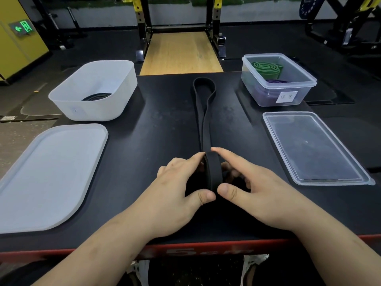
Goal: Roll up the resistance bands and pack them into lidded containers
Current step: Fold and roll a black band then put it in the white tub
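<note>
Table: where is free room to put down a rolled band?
Bare table lies between the white lid and the black band; a narrower strip lies between the band and the clear lid. The near middle is crowded by the left hand and right hand, holding the band's end.

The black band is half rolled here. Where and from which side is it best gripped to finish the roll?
Grip the black band at its coil, pinched across the two flat faces: left hand from the left, right hand from the right. The coil stands on edge and the unrolled tail runs straight away over the table, so side grips likely keep it from unwinding.
</note>
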The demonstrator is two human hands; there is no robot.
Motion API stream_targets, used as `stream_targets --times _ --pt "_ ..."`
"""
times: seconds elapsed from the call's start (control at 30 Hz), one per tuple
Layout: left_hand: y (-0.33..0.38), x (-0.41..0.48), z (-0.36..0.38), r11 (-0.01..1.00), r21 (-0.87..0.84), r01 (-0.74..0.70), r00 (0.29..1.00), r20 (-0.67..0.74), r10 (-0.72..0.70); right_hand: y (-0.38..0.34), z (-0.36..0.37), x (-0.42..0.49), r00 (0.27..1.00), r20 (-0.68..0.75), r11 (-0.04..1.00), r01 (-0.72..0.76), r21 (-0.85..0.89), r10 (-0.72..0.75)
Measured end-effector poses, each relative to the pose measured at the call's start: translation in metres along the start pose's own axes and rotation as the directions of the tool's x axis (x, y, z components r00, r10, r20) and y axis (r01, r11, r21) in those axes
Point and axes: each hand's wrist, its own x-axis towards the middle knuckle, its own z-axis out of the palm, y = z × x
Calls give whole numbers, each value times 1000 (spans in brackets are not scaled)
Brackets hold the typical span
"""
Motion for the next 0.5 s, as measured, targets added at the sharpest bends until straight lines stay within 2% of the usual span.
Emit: stream_targets --times 0.33,0.5 --pt "10 -36 13 999 -17 -31 1000 6 31 -7 7 -33 999 -38 999 38 6 -38" --pt "9 -36 13 998 45 -46 999 10 46 -1 9 -31 999 -20 997 49 -62 -51"
